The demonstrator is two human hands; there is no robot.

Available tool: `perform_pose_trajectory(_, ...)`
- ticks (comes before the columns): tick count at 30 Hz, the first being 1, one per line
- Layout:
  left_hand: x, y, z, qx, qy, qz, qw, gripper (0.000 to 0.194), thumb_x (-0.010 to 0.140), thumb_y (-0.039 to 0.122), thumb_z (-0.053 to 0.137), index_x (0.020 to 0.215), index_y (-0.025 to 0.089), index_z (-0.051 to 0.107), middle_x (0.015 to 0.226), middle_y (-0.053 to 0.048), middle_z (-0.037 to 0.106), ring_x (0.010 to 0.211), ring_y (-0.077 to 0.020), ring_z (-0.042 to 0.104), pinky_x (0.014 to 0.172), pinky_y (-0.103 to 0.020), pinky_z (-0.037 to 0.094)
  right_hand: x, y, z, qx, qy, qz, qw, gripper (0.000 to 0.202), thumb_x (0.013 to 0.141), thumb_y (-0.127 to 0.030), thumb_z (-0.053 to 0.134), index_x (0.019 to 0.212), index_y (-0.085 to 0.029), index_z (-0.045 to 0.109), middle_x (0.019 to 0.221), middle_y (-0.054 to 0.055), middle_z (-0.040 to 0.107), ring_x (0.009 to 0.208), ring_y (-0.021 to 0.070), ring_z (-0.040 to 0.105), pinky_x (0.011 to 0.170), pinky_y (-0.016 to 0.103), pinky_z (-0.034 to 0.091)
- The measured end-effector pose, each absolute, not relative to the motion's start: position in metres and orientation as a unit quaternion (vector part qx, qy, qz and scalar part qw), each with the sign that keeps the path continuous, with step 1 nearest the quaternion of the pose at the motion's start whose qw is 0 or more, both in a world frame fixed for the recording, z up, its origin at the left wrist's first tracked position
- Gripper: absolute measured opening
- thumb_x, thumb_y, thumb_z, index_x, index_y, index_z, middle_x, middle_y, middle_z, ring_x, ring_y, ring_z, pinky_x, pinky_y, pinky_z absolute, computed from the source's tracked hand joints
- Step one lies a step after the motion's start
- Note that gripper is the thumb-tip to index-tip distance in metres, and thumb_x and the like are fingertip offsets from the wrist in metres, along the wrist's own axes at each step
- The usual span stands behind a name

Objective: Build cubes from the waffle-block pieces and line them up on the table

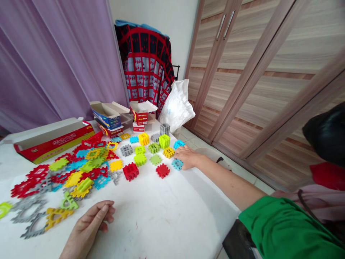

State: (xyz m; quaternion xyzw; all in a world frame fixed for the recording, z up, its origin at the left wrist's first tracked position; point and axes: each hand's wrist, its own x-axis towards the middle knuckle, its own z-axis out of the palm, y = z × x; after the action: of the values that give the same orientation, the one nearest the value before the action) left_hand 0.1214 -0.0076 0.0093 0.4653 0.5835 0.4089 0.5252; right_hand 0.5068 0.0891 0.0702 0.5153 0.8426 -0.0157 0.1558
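Note:
My right hand (185,157) reaches to the right edge of the table. Its fingers are stretched out among small toothed plastic building pieces. One light blue piece (177,164) lies just in front of the palm, another blue piece (179,144) is just beyond the fingers, and a stack of yellow pieces (168,152) is close by the fingertips. What lies under the palm is hidden. Near the front of the table, my left hand (91,223) is closed loosely, thumb against the fingers, with nothing visible in it. A red toothed piece (162,171) and a red block (130,171) lie between my hands.
Many loose pieces spread across the left of the white table (161,216). Behind them are a long red box (56,144), a blue box (107,117) and a small red box (140,117), all open. A white plastic bag (179,106) stands at the far corner.

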Motion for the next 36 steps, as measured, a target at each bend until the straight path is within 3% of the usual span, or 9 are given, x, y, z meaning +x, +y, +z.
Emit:
perform_pose_trajectory(15, 0.122, -0.009, 0.012, 0.475, 0.575, 0.413, 0.522, 0.056, 0.058, 0.070, 0.072, 0.081, 0.019, 0.074, 0.073, -0.007, 0.072, 0.061, -0.0190, 0.063, 0.047, -0.026, 0.050, 0.503, 0.085, 0.071, 0.524, 0.843, -0.028, 0.119, 0.039, 0.069, -0.029, 0.069, 0.107, -0.023, 0.067, 0.105, 0.008, 0.065, 0.104, 0.0268, 0.054, 0.089, 0.036, 0.037)
perform_pose_trajectory(20, 0.123, -0.008, 0.012, 0.477, 0.574, 0.410, 0.524, 0.058, 0.056, 0.072, 0.072, 0.082, 0.020, 0.073, 0.073, -0.006, 0.072, 0.062, -0.0183, 0.062, 0.048, -0.025, 0.050, 0.506, 0.065, 0.074, 0.546, 0.836, -0.026, 0.049, 0.033, 0.079, -0.014, 0.054, 0.106, -0.026, 0.069, 0.109, 0.005, 0.067, 0.106, 0.0230, 0.056, 0.090, 0.034, 0.037)
perform_pose_trajectory(24, 0.122, -0.007, 0.009, 0.479, 0.578, 0.404, 0.522, 0.059, 0.055, 0.072, 0.073, 0.082, 0.020, 0.073, 0.074, -0.006, 0.072, 0.063, -0.0189, 0.063, 0.049, -0.025, 0.051, 0.499, 0.036, 0.054, 0.632, 0.774, -0.020, -0.041, 0.029, 0.090, -0.018, 0.043, 0.097, -0.025, 0.071, 0.100, 0.004, 0.071, 0.094, 0.0191, 0.062, 0.080, 0.028, 0.043)
perform_pose_trajectory(29, 0.121, -0.008, 0.009, 0.479, 0.581, 0.403, 0.520, 0.058, 0.055, 0.072, 0.072, 0.082, 0.020, 0.073, 0.074, -0.006, 0.072, 0.063, -0.0194, 0.063, 0.050, -0.026, 0.051, 0.496, 0.012, 0.008, 0.729, 0.663, -0.011, -0.172, 0.028, 0.088, -0.017, 0.043, 0.096, -0.025, 0.068, 0.100, 0.002, 0.073, 0.092, 0.0171, 0.065, 0.081, 0.025, 0.047)
perform_pose_trajectory(36, 0.122, -0.008, 0.012, 0.477, 0.586, 0.403, 0.516, 0.060, 0.052, 0.073, 0.073, 0.080, 0.020, 0.073, 0.073, -0.006, 0.073, 0.062, -0.0198, 0.063, 0.049, -0.027, 0.051, 0.499, 0.010, -0.008, 0.724, 0.664, -0.025, -0.187, 0.030, 0.086, -0.016, 0.045, 0.096, -0.027, 0.070, 0.102, 0.000, 0.074, 0.095, 0.0166, 0.067, 0.085, 0.025, 0.049)
